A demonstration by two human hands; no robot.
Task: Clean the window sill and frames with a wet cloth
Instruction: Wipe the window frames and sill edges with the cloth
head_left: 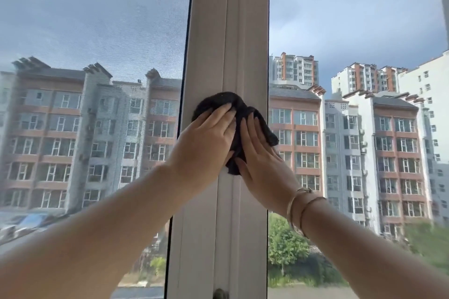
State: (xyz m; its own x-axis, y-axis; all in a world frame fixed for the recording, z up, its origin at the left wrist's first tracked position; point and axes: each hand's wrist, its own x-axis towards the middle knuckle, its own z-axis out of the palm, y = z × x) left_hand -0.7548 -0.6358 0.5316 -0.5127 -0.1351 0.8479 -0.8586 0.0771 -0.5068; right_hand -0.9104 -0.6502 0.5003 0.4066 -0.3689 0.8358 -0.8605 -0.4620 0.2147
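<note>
A dark bunched cloth [239,107] lies against the white upright window frame [228,31] at mid height. My left hand [206,143] presses flat on the cloth's left part with straight fingers. My right hand [262,162] presses on its right part, fingers straight and pointing up; two bangles sit on that wrist. Part of the cloth hangs out between the two hands and at the right edge. The window sill is out of view.
A mesh screen [92,56] covers the pane left of the frame; clear glass [352,31] lies to the right. A small metal knob [220,294] sits low on the frame. Apartment blocks and trees show outside.
</note>
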